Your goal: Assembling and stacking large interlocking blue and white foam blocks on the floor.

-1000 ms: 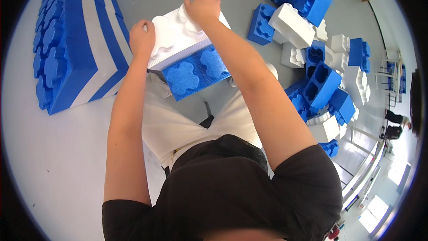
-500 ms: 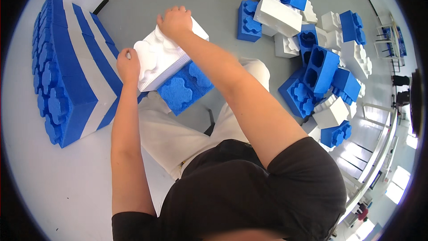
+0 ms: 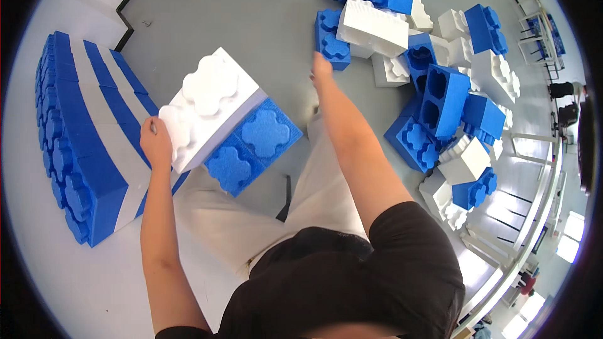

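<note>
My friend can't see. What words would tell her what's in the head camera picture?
Seen from above, a person's left hand rests on a big white block stacked on a blue block, while the right hand reaches toward a pile of blue and white blocks on the grey floor. A blue-and-white striped block wall lies at left.

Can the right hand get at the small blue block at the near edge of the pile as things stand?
Probably yes. The right hand is stretched out beside the small blue block, with only bare grey floor between them and nothing on top of the block. The left hand rests on the white block.
</note>
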A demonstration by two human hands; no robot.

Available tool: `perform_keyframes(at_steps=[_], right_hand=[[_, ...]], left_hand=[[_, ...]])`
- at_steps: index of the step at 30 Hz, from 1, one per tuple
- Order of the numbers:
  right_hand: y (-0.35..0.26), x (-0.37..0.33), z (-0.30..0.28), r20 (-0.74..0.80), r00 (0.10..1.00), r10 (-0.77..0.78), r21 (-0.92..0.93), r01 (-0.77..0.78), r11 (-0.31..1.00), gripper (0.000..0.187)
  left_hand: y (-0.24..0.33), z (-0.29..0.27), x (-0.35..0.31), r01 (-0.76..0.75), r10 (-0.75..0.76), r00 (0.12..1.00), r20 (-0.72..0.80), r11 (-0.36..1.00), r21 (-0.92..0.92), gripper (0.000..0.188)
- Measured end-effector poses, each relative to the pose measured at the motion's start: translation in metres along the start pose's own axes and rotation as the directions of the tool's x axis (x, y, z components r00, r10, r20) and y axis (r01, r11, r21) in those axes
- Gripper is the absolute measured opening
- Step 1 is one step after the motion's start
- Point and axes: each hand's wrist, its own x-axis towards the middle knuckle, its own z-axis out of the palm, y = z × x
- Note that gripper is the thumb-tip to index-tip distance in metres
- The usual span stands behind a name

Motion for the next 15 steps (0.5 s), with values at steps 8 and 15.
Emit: perform_keyframes(at_steps=[8,15], right_hand=[[0.001,0.089,-0.046,-0.008,0.994,0.113,-0.066,-0.114,0.991,0.06],[-0.032,0.169,-0.036,0.034,0.997,0.072,0.249,-0.078,0.965,0.08]], left_hand=[[-0.024,-0.026,0.005,0.048,-0.047,0.999,-0.014,0.994,0.094,0.027],[-0.011,-0.03,-0.001,0.105,-0.107,0.994,0.036,0.994,0.042,0.023]])
